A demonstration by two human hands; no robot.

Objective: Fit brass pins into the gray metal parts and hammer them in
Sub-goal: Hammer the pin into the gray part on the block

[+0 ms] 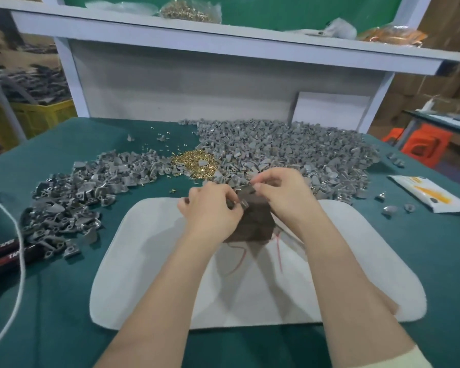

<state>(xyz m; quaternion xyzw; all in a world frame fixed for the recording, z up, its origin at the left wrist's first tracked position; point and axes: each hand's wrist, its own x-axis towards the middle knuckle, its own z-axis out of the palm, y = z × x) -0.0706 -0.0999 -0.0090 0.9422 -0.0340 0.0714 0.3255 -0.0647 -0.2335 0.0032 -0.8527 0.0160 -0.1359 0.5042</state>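
Pin-fitting under way at a green worktop [383, 261]: the left hand [210, 211] grips a gray metal part [241, 201] just above a dark block [255, 224] that sits on a white pad [157, 274]. The right hand [282, 193] pinches the same part at its upper edge. Whether a pin sits between those fingertips is too small to tell. Loose brass pins [194, 162] lie in a small heap just beyond the hands, between a broad heap of gray parts [303, 147] on the right and a darker heap [72, 203] on the left. This piece appears to be at the fitting step, with its hammering not yet done. No hammer head is plainly in view, though red-and-black handles [3, 254] lie at the left edge. Which heap holds finished pieces cannot be told, but with so many parts on the worktop the job looks far from over.
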